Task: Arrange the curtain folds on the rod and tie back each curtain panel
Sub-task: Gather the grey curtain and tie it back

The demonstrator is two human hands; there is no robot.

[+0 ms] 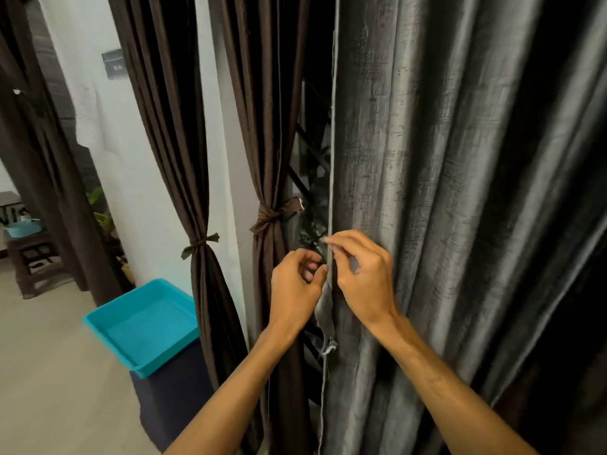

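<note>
1. Grey curtain panel (427, 192), head view: hanging loose and untied, filling the right side; hemmed left edge running straight down the middle.
2. Right hand (361, 274) pinching that hem with curled fingers; left hand (297, 284) just beside it, fingers curled, thumb reaching toward the hem, actual grip impossible to tell; frayed strip (325, 310) dangling between the wrists.
3. Leftward: near brown curtain (266, 142) and far brown curtain (184, 159) hanging cinched by ties; teal tray (144, 323) sitting on dark box (170, 405).

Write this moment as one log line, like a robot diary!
step: grey curtain untied | right hand: pinches its edge | left hand: curled beside edge, grip unclear | brown curtain beside it: tied back
</note>
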